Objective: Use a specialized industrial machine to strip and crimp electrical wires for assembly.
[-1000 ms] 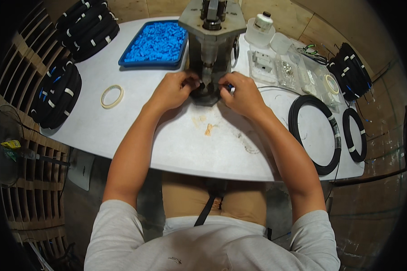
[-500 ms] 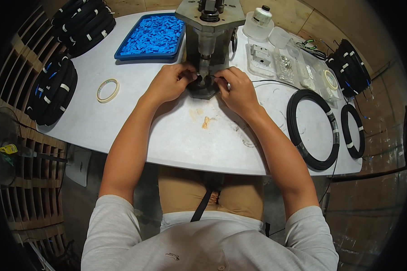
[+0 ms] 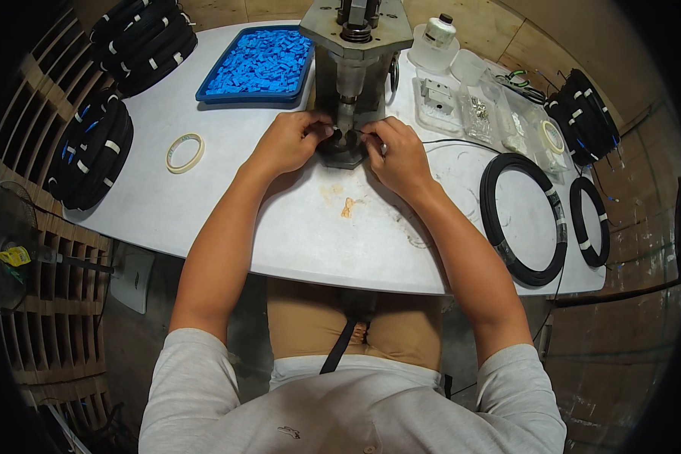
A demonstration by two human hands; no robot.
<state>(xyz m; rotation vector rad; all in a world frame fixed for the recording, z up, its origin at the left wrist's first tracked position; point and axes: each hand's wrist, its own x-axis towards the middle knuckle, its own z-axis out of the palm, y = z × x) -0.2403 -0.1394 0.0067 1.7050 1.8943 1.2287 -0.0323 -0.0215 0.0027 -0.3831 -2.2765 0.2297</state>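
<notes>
My left hand [image 3: 293, 141] is closed in a pinch at the left side of the press's lower tooling. Whatever lies between its fingertips is too small to make out. Opposite it, my right hand [image 3: 395, 149] pinches a thin black cable [image 3: 450, 141], which comes out behind the hand and runs right toward a large black coil [image 3: 489, 219]. Both sets of fingertips nearly meet under the ram of the grey metal bench press [image 3: 349, 74]. The fingers partly hide the tooling on the press base [image 3: 343, 161].
A blue tray [image 3: 250, 99] of small blue pieces stands left of the press. A tape roll [image 3: 172, 164] and bundled black coils [image 3: 91, 159] lie further left. On the right are a white bottle [image 3: 440, 32], clear containers, bags of small parts [image 3: 478, 113] and a smaller coil [image 3: 575, 219].
The whole view has shifted slightly. Both hands stay at the press tooling, with only small finger movements, and the right hand still holds the cable.
</notes>
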